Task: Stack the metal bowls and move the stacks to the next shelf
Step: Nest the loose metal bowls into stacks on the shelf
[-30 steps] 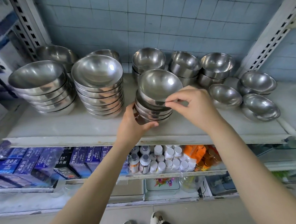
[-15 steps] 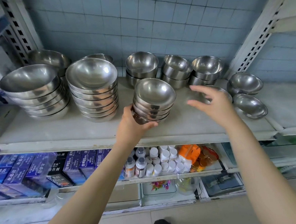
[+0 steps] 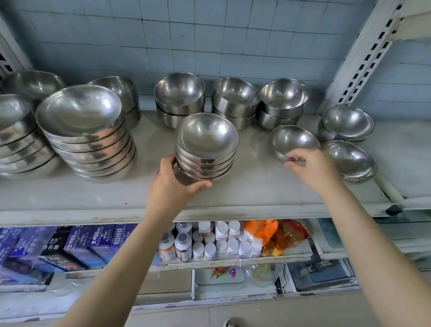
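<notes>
Head view is showing, nearest the person, a lower shelf (image 3: 229, 262) carrying blue boxes (image 3: 62, 248) and white-capped bottles (image 3: 209, 243). Above it, both forearms are reaching onto the white shelf (image 3: 249, 186).

The left hand (image 3: 171, 184) is curling its thumb and fingers round the base of the small bowl stack (image 3: 206, 151), probably steadying it to receive another bowl. The right hand (image 3: 309, 167) is pinching the near rim of a single bowl (image 3: 293, 140), which is tilting toward the person, well apart from the stack. The rim grip is leaving the bowl's underside free for nesting.

Two loose bowls (image 3: 347, 126) are waiting near the shelf's right end. Large bowl stacks (image 3: 87, 131) are standing at left, and three short stacks (image 3: 179, 97) are lining the back. Behind them, a pale blue tiled wall (image 3: 199, 24) and a slotted upright (image 3: 369, 37) are bounding the bay; the next shelf (image 3: 412, 144) is lying beyond.
</notes>
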A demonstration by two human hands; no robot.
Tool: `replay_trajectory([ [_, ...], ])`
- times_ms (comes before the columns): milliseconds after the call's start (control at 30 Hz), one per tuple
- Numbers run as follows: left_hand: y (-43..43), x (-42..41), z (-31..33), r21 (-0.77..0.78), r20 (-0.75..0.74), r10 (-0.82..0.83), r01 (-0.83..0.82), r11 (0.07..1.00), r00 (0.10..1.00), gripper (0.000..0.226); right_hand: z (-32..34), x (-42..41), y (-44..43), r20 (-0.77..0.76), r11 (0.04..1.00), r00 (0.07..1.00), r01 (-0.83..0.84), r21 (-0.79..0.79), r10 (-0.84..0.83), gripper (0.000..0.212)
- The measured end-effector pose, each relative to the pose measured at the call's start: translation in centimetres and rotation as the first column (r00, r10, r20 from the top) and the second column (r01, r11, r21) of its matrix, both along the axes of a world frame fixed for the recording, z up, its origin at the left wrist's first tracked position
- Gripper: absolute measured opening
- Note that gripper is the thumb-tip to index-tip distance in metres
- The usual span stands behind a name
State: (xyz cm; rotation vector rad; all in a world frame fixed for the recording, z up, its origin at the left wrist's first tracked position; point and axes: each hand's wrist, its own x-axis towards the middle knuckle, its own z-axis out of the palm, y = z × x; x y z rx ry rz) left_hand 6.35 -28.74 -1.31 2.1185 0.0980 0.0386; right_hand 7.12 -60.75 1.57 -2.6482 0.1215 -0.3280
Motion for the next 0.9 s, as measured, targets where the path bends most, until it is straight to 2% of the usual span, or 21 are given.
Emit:
replay_trajectory([
  [167, -0.3, -0.3, 0.3, 0.027, 0.002, 0.013, -0.013, 1.0, 1.0, 0.111, 2.0, -0.8, 1.0, 0.218, 0.981, 0.973, -0.107, 0.16, 0.071, 0.018],
  [267, -0.4, -0.4, 0.4, 0.062, 0.013, 0.023, -0.024, 0.998, 1.0, 0.11, 5.6, -1.4, 4.0, 0.441, 0.949, 0.88, -0.272, 0.161, 0.178, 0.015],
  [333, -0.5, -0.5, 0.4, 0.073, 0.02, 0.028, -0.029, 0.997, 0.999, 0.109, 7.5, -1.6, 6.5, 0.531, 0.912, 0.797, -0.397, 0.102, 0.288, 0.013],
  [433, -0.4, -0.6, 0.4, 0.093, 0.039, 0.032, -0.036, 0.995, 0.999, 0.11, 7.7, -1.3, 9.9, 0.519, 0.863, 0.736, -0.506, -0.007, 0.435, 0.012],
  [567, -0.4, -0.6, 0.3, 0.113, 0.055, 0.027, -0.033, 0.993, 0.998, 0.108, 5.3, -0.8, 11.8, 0.436, 0.834, 0.733, -0.545, -0.084, 0.522, 0.01],
  [733, -0.4, -0.5, 0.1, 0.106, 0.065, 0.037, -0.043, 0.993, 0.997, 0.106, 5.0, -0.6, 11.8, 0.37, 0.813, 0.743, -0.578, -0.066, 0.558, 0.014],
  [833, -0.5, -0.4, -0.1, 0.102, 0.071, 0.049, -0.056, 0.993, 0.996, 0.103, 5.6, -0.8, 11.0, 0.342, 0.808, 0.757, -0.59, -0.007, 0.556, 0.035],
  [900, -0.6, -0.3, -0.2, 0.098, 0.067, 0.06, -0.066, 0.993, 0.996, 0.102, 5.6, -1.3, 8.9, 0.366, 0.861, 0.815, -0.504, 0.065, 0.449, 0.044],
])
